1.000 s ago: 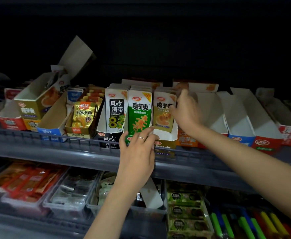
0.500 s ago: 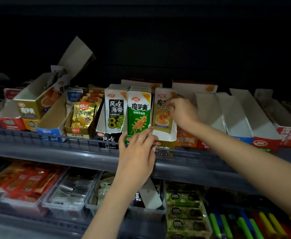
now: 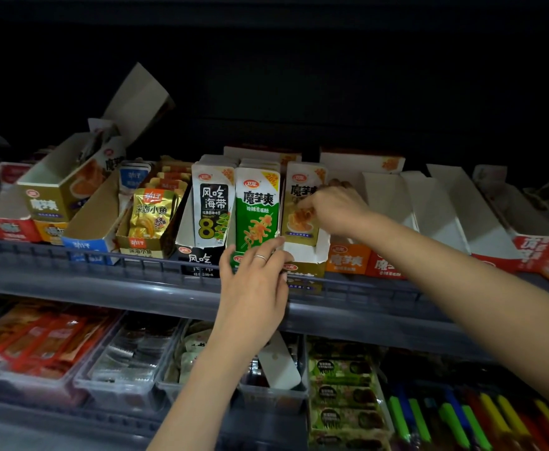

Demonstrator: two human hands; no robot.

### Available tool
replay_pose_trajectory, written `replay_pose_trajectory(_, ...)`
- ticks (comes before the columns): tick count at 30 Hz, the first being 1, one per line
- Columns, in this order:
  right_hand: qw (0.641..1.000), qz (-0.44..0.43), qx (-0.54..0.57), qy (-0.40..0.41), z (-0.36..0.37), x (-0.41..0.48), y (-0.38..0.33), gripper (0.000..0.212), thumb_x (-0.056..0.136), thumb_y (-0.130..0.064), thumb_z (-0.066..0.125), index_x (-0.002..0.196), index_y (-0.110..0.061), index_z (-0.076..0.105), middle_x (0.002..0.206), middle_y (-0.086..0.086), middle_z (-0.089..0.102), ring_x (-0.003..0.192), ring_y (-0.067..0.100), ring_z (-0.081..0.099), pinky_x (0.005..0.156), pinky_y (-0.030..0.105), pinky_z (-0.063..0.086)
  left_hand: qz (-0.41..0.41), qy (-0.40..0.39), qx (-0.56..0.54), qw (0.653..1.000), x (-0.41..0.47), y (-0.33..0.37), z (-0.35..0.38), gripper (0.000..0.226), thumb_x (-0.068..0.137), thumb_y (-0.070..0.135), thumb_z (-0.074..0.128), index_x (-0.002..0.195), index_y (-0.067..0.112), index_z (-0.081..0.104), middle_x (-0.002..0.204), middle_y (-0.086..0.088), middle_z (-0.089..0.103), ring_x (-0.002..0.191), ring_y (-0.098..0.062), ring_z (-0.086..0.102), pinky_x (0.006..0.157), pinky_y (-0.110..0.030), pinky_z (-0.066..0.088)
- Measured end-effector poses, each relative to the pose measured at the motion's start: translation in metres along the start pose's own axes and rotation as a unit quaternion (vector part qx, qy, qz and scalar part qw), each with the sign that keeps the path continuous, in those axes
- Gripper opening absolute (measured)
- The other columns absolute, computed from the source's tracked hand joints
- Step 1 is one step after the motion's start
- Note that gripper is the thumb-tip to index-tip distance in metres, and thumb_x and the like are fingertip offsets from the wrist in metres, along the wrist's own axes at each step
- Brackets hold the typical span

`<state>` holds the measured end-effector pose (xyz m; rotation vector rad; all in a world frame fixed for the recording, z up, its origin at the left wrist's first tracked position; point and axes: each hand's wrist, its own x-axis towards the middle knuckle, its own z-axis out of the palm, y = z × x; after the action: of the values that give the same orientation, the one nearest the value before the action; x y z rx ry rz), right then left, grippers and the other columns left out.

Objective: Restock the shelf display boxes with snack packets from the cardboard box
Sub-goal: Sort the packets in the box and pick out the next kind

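Hands settling yellow packets into a display box at centre frame.

The right hand (image 3: 335, 209) pinches the front yellow packet (image 3: 301, 203) standing in its white display box (image 3: 305, 252); the left hand (image 3: 253, 281), fingers loosely curled and holding nothing, steadies that box's front edge at the shelf rail (image 3: 104, 271). A hard push could, I judge, tip the packet or slide the box forward. The green packet (image 3: 257, 213) crowds its left; empty white boxes (image 3: 429, 206) sit right. The cardboard supply box is out of view.

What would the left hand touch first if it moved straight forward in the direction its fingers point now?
Probably the green packet: the left hand points up at its lower edge, fingers already at the display box front. Depth is unclear.
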<state>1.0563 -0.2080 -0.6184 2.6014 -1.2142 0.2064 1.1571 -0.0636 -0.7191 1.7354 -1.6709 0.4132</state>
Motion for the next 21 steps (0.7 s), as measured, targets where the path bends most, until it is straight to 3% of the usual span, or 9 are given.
replay_pose_trajectory(2,1.0,0.001,-0.004,-0.012,0.0,0.0,0.001,0.047,0.095,-0.012,0.043,0.135,-0.037,0.047,0.137,0.006,0.051,0.124,0.027,0.045,0.107,0.043,0.027,-0.004,-0.004,-0.004,1.0,0.0,0.0,0.001,0.023,0.086,0.013,0.055,0.106,0.023,0.058,0.133,0.004,0.053,0.116,-0.019,0.054,0.107,-0.042,0.011)
replay_pose_trajectory(7,0.996,0.036,0.08,0.013,0.004,0.001,0.006,0.041,0.091,-0.013,0.046,0.13,-0.027,0.048,0.128,0.007,0.057,0.122,0.027,0.047,0.109,0.045,0.021,-0.006,-0.011,0.0,1.0,0.002,0.0,-0.001,0.024,0.085,0.011,0.058,0.106,0.023,0.058,0.132,0.006,0.052,0.117,-0.017,0.053,0.106,-0.041,0.011)
replay_pose_trajectory(10,0.996,0.042,0.059,0.049,0.009,-0.001,0.007,0.039,0.09,-0.014,0.044,0.126,-0.028,0.047,0.116,0.007,0.062,0.126,0.027,0.042,0.113,0.05,0.001,-0.002,-0.018,0.001,1.0,0.001,-0.001,-0.003,0.028,0.084,0.01,0.06,0.108,0.023,0.058,0.132,0.005,0.052,0.116,-0.017,0.054,0.106,-0.041,0.011)
replay_pose_trajectory(15,0.999,0.017,0.005,0.031,0.001,-0.002,-0.001,0.053,0.09,-0.012,0.045,0.137,-0.038,0.038,0.127,0.005,0.058,0.131,0.028,0.037,0.111,0.054,-0.008,0.008,-0.016,0.006,1.0,0.0,-0.001,-0.005,0.029,0.08,0.016,0.053,0.108,0.024,0.058,0.13,0.004,0.055,0.114,-0.019,0.056,0.106,-0.041,0.012)
replay_pose_trajectory(21,0.999,0.025,-0.008,0.032,0.0,-0.007,-0.006,0.053,0.092,-0.013,0.044,0.138,-0.038,0.038,0.132,0.008,0.054,0.135,0.03,0.031,0.109,0.056,-0.014,0.015,-0.016,-0.003,1.0,0.0,-0.002,-0.004,0.031,0.08,0.016,0.052,0.11,0.023,0.058,0.131,0.002,0.054,0.115,-0.021,0.055,0.106,-0.04,0.01)
